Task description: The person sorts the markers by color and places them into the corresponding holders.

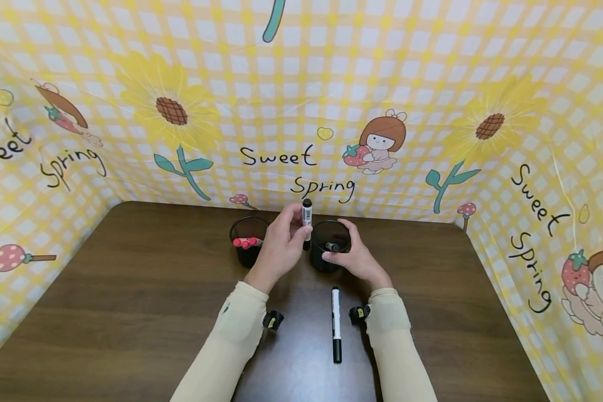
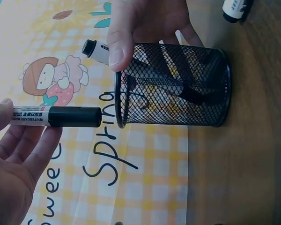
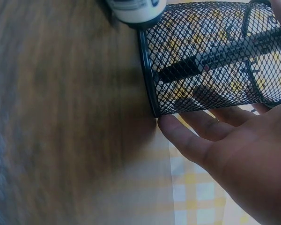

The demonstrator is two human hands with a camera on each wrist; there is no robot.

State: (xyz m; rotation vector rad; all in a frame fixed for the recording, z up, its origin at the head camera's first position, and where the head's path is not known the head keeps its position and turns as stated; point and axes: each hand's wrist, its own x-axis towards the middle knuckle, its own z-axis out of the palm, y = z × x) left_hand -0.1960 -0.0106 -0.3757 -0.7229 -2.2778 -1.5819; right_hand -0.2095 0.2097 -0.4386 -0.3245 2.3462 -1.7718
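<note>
My left hand [image 1: 281, 245] pinches a black-and-white whiteboard marker [image 1: 307, 218] upright between thumb and fingers. In the left wrist view, the black end of this whiteboard marker [image 2: 75, 116] points toward the mouth of a black mesh pen cup [image 2: 173, 112], just outside its rim. My right hand [image 1: 359, 259] grips that pen cup [image 1: 324, 264] from the right, its thumb at the rim and fingers round the far side. Inside the cup leans another black-and-white marker [image 1: 333, 246], seen through the mesh in both wrist views.
Left of the left hand stands a second mesh pen cup [image 1: 248, 258] holding several red markers [image 1: 246, 242]. A black-and-white marker [image 1: 336, 315] lies on the brown table [image 1: 130, 312] between the forearms. Yellow checked cloth [image 1: 261, 100] walls the back and sides.
</note>
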